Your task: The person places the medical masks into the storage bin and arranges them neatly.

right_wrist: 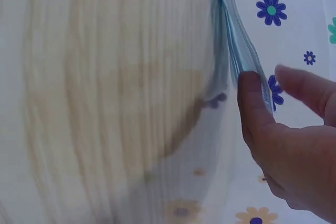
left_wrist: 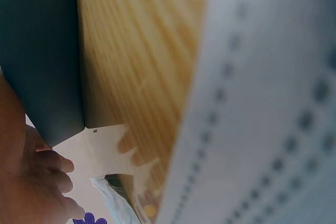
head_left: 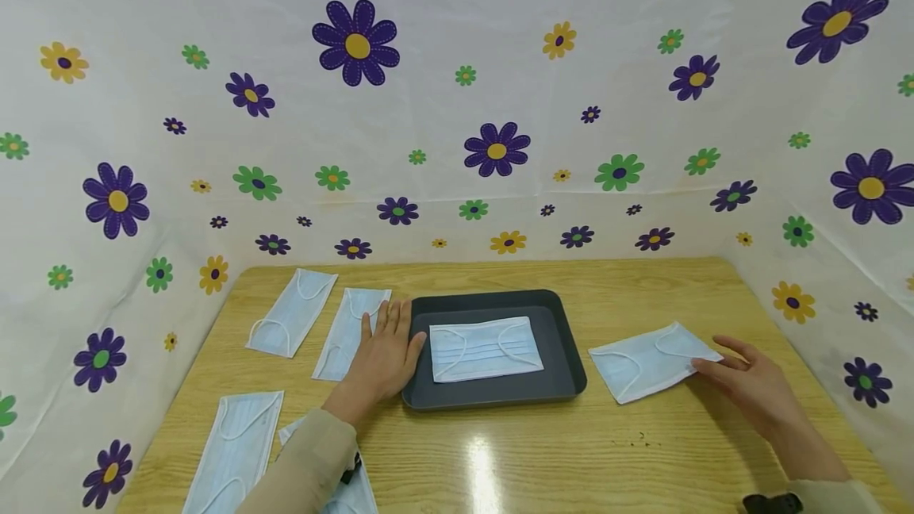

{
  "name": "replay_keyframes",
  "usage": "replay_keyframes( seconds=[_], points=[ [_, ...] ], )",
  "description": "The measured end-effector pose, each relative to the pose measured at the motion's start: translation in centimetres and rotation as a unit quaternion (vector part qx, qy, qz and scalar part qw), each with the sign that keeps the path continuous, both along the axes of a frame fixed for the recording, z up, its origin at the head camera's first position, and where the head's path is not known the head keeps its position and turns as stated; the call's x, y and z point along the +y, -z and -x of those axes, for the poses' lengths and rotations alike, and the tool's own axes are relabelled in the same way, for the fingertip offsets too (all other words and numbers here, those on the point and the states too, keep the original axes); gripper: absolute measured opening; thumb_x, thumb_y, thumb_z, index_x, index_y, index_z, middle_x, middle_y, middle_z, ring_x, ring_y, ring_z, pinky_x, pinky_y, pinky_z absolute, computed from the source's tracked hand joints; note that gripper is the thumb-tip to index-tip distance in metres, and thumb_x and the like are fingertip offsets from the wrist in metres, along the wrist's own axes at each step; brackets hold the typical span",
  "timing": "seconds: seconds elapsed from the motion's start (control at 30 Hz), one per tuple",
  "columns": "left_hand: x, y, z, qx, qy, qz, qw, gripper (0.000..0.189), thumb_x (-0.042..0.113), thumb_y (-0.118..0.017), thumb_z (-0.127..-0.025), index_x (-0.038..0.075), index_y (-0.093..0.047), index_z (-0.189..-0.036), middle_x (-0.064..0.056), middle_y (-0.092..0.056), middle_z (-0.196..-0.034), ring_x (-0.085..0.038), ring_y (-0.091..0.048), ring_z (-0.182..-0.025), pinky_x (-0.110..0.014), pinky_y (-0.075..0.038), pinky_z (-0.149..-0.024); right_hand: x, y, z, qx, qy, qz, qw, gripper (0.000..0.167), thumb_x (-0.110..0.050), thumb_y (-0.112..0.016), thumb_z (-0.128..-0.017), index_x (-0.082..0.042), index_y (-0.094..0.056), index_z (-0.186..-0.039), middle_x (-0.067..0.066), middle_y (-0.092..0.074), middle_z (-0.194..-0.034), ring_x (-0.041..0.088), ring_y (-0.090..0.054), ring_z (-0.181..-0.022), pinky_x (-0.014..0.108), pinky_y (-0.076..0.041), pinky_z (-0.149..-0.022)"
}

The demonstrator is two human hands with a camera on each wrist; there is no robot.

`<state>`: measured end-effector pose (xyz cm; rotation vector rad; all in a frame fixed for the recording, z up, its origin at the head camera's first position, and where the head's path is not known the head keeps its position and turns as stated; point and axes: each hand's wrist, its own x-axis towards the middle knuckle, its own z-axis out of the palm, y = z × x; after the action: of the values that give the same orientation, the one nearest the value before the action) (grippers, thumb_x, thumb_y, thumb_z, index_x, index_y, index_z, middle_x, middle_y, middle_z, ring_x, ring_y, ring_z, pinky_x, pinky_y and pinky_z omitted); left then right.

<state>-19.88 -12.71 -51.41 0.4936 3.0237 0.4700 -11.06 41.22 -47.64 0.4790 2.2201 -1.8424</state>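
Note:
A dark grey tray (head_left: 493, 397) sits mid-table with a pale blue pleated face mask (head_left: 485, 350) lying flat in it, ear loops folded on top. My left hand (head_left: 385, 351) rests at the tray's left side, fingers extended, thumb at the rim. Its fingertips overlap the upper end of another mask (head_left: 346, 339). To the tray's right is a further mask (head_left: 650, 363). My right hand (head_left: 757, 387) touches its right corner with one fingertip. In the right wrist view, that mask (right_wrist: 239, 40) appears edge-on against the finger, with a gap to the other digit.
More masks occupy the left of the table: one at the far left (head_left: 293, 312), one nearer the front (head_left: 236, 446), and one partly under my left sleeve (head_left: 357, 494). A white flowered cloth (head_left: 428, 101) surrounds the wooden table (head_left: 543, 458) at the back and sides.

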Motion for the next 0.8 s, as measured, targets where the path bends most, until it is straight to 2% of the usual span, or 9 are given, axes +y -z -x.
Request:
replay_keyframes(
  seconds=[0.1,0.13,0.3,0.43,0.47,0.53,0.6,0.7,0.8],
  points=[
    [0.0,0.0,0.0,0.001,-0.001,0.001,1.0000,0.071,0.045,-0.032,-0.115,-0.002,-0.018,-0.167,-0.027,-0.023,-0.172,-0.045,-0.014,-0.163,-0.071,-0.009,-0.128,-0.6,0.4,0.0,0.004,0.031,0.034,0.9989,0.055,-0.013,-0.072,-0.101,-0.017,-0.041,-0.148,-0.021,-0.069,-0.096,-0.005,-0.069,-0.089,0.016,-0.058,-0.080],
    [0.0,-0.1,0.0,0.002,-0.002,0.001,1.0000,0.072,0.045,-0.032,-0.115,-0.002,-0.018,-0.167,-0.027,-0.023,-0.172,-0.045,-0.014,-0.163,-0.071,-0.009,-0.128,-0.8,0.5,0.1,0.004,0.042,0.043,0.9982,0.050,-0.013,-0.072,-0.101,-0.019,-0.045,-0.143,-0.021,-0.069,-0.094,-0.005,-0.069,-0.088,0.016,-0.059,-0.079],
    [0.1,-0.1,0.0,0.003,-0.002,-0.002,1.0000,0.072,0.045,-0.033,-0.114,-0.002,-0.019,-0.167,-0.028,-0.024,-0.172,-0.046,-0.015,-0.162,-0.071,-0.009,-0.127,-2.1,0.8,0.6,0.035,0.044,-0.030,0.9980,0.064,-0.011,-0.067,-0.104,0.008,-0.033,-0.155,-0.016,-0.071,-0.086,0.002,-0.072,-0.077,0.021,-0.061,-0.074],
    [0.1,0.0,0.0,0.001,-0.001,-0.002,1.0000,0.072,0.045,-0.033,-0.115,-0.002,-0.018,-0.167,-0.028,-0.023,-0.172,-0.046,-0.015,-0.162,-0.071,-0.009,-0.127,-2.7,0.8,0.8,0.073,0.014,-0.144,0.9868,0.069,-0.013,-0.061,-0.107,0.018,-0.024,-0.156,0.020,-0.075,-0.110,-0.005,-0.068,-0.077,0.020,-0.061,-0.072],
    [0.0,0.0,0.0,0.001,-0.001,-0.002,1.0000,0.072,0.045,-0.033,-0.115,-0.002,-0.018,-0.167,-0.028,-0.023,-0.172,-0.046,-0.014,-0.162,-0.071,-0.009,-0.127,-2.8,0.7,0.9,0.076,0.008,-0.167,0.9829,0.069,-0.015,-0.060,-0.108,0.018,-0.023,-0.156,0.031,-0.070,-0.122,-0.007,-0.066,-0.081,0.017,-0.060,-0.073],
    [0.1,0.0,-0.1,0.001,-0.001,-0.003,1.0000,0.072,0.045,-0.033,-0.115,-0.002,-0.018,-0.167,-0.028,-0.023,-0.171,-0.046,-0.014,-0.162,-0.071,-0.009,-0.127,-2.9,0.4,0.9,0.076,0.002,-0.194,0.9780,0.071,-0.019,-0.059,-0.108,0.018,-0.022,-0.157,0.044,-0.050,-0.146,0.007,-0.072,-0.101,0.011,-0.055,-0.073],
    [0.1,0.0,-0.1,0.001,-0.001,-0.004,1.0000,0.072,0.045,-0.033,-0.115,-0.002,-0.018,-0.167,-0.028,-0.024,-0.171,-0.046,-0.015,-0.162,-0.071,-0.009,-0.127,-3.0,0.2,0.8,0.065,-0.002,-0.215,0.9745,0.074,-0.023,-0.058,-0.108,0.016,-0.021,-0.159,0.046,-0.032,-0.158,0.029,-0.069,-0.122,0.005,-0.049,-0.072],
    [0.1,-0.1,-0.1,-0.001,-0.002,-0.004,1.0000,0.072,0.045,-0.033,-0.114,-0.002,-0.018,-0.167,-0.028,-0.024,-0.171,-0.046,-0.015,-0.162,-0.071,-0.009,-0.127,-3.3,0.0,0.7,0.057,-0.009,-0.241,0.9689,0.075,-0.027,-0.058,-0.108,0.015,-0.022,-0.159,0.045,-0.028,-0.160,0.061,-0.042,-0.142,0.004,-0.044,-0.070],
    [0.1,-0.2,-0.1,-0.003,-0.003,-0.003,1.0000,0.072,0.045,-0.033,-0.115,-0.002,-0.018,-0.167,-0.028,-0.023,-0.172,-0.046,-0.015,-0.163,-0.071,-0.009,-0.127,-3.6,0.0,0.5,0.072,-0.014,-0.275,0.9586,0.073,-0.026,-0.060,-0.107,0.016,-0.028,-0.156,0.045,-0.033,-0.157,0.061,-0.047,-0.138,0.008,-0.047,-0.070]
  ],
)
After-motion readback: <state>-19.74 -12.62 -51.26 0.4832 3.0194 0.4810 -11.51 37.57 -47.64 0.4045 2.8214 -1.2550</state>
